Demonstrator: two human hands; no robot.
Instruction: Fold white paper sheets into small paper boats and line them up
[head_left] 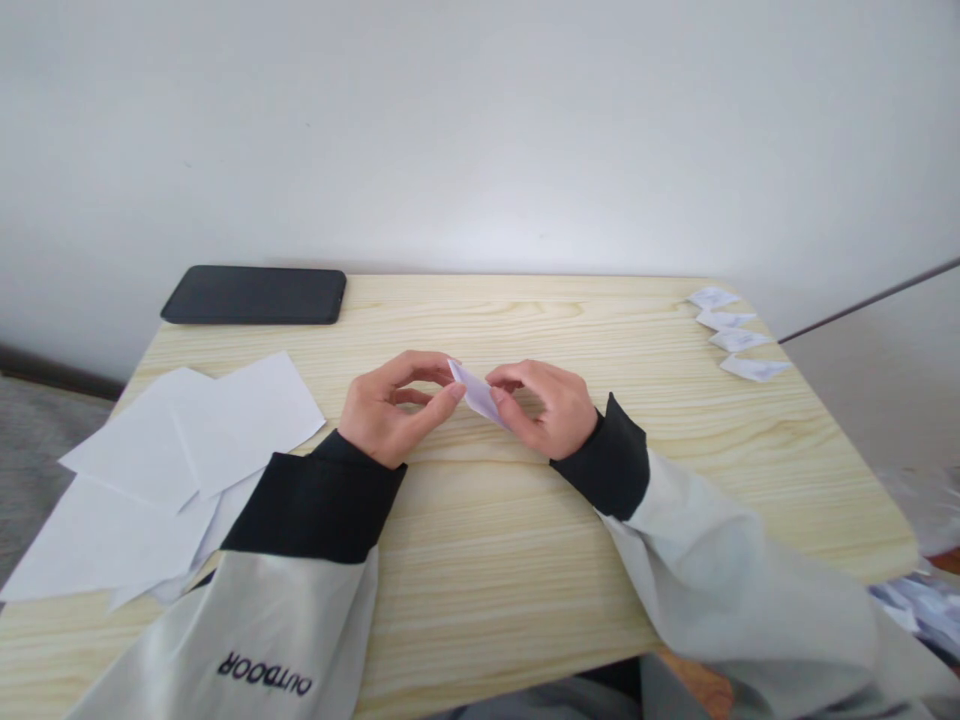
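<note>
A small folded piece of white paper (pixel 475 391) is held between both hands above the middle of a light wooden table (pixel 525 560). My left hand (pixel 390 405) pinches its left tip with thumb and forefinger. My right hand (pixel 544 405) grips its right side, fingers curled round it. Both wrists rest on the table top. Part of the paper is hidden behind my right fingers.
Several loose white sheets (pixel 165 470) lie overlapping at the table's left edge. A black phone (pixel 255 295) lies face down at the back left. Several small folded paper pieces (pixel 735 335) sit in a row at the back right corner. A white wall stands behind.
</note>
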